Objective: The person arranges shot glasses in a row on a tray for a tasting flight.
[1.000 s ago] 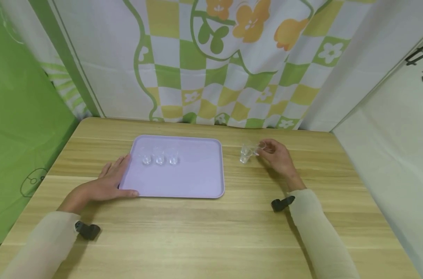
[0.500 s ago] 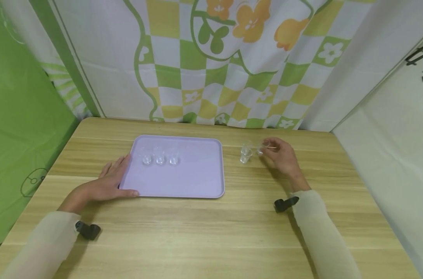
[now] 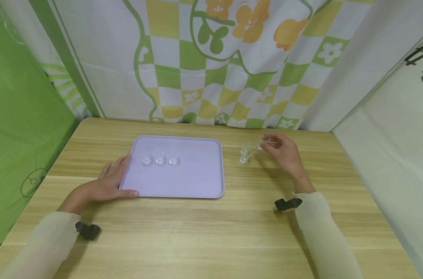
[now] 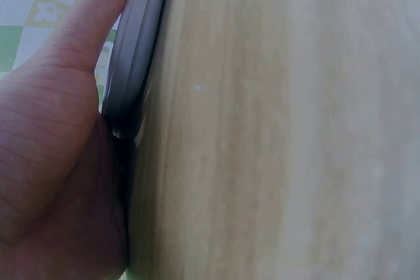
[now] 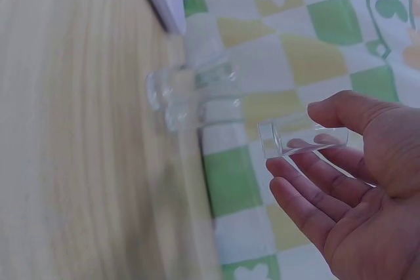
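Note:
My right hand [image 3: 285, 155] pinches a small clear shot glass [image 5: 298, 137] between thumb and fingers. In the right wrist view the glass is clear of the tabletop. Two more shot glasses [image 3: 245, 156] stand close together on the table, just left of that hand. A lilac tray [image 3: 194, 180] lies to their left, with a row of three shot glasses [image 3: 159, 158] on it towards its left side. My left hand [image 3: 108, 186] rests against the tray's left edge, fingers extended and thumb along the near corner. In the left wrist view, that thumb [image 4: 82, 34] lies by the tray's rim.
Underneath is a wooden table [image 3: 197, 236]. A checked, flowered curtain [image 3: 214, 85] hangs along its far edge. Green cloth [image 3: 23, 116] borders the left, and a white panel [image 3: 389, 135] with black writing borders the right.
My right hand has moved a little right and back with its shot glass, away from the two standing glasses. The left hand, tray and row of glasses have stayed put.

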Tool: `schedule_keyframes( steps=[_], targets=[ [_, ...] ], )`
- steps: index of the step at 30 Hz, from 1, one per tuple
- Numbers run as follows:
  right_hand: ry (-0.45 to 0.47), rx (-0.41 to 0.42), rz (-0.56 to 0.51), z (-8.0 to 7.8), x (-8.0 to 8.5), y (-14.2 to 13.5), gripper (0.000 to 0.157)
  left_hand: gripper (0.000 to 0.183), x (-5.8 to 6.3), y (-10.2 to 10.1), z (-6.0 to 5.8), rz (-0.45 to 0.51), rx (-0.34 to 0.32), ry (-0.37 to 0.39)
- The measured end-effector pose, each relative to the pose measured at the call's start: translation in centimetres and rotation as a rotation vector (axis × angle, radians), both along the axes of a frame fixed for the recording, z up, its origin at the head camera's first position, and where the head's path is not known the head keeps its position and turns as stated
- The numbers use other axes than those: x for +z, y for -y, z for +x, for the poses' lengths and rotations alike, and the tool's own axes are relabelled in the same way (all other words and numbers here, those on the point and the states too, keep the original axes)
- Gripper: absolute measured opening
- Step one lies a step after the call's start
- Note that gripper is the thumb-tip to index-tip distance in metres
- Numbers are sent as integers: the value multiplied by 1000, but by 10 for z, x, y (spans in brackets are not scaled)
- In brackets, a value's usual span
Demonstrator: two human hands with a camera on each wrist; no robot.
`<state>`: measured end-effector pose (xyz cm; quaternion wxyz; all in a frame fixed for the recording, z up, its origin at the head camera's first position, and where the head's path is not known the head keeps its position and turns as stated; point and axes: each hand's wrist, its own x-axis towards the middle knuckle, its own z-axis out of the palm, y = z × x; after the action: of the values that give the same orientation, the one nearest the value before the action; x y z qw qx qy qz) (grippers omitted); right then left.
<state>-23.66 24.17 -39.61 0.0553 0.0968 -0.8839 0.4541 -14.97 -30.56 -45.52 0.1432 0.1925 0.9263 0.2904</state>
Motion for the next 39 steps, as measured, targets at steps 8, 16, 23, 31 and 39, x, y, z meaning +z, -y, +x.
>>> schedule_keyframes(
  steps=[8, 16, 23, 31, 39],
  targets=[
    [-63, 77, -47, 3, 11, 19, 37, 123, -2, 1, 1, 35, 1, -15],
    [-73, 108, -24, 5, 15, 34, 35, 125, -7, 3, -1, 8, 15, -1],
    [-110, 140, -77, 4, 14, 48, 32, 126, -12, 6, -2, -1, 25, -9],
    [-52, 191, -77, 8, 8, 70, 31, 127, -13, 5, -4, -12, 24, -6],
    [-22, 277, -133, 8, -3, 92, 32, 128, -14, 5, -4, -7, 24, -3]
  ],
)
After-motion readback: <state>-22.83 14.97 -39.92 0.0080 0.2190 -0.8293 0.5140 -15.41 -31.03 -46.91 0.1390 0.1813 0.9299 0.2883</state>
